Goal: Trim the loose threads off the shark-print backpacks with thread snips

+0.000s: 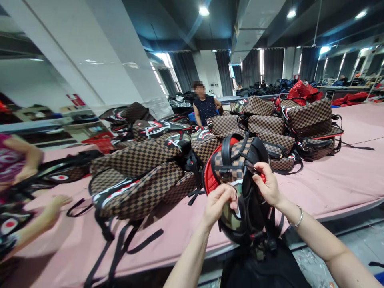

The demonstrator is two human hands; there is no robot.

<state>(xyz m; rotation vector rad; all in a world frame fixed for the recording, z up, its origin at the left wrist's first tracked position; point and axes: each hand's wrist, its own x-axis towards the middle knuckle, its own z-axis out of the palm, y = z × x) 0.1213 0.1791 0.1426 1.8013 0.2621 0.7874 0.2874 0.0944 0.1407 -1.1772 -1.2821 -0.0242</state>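
A backpack with brown-and-black checks, camouflage patches and a red lining stands tilted in front of me at the table's near edge. My left hand is closed on its lower left side, fingers curled against the camouflage part. At the upper right of the bag, my right hand is closed around a small dark tool with a bit of red, which looks like thread snips. Its tip lies close to the black strap; whether it touches is unclear. Black straps and buckles hang at the bag's bottom.
Piled checked backpacks lie left on the pink-covered table, with more stacked bags behind right. Loose straps trail toward the front edge. One person is across the table; another person's arm reaches in from the left.
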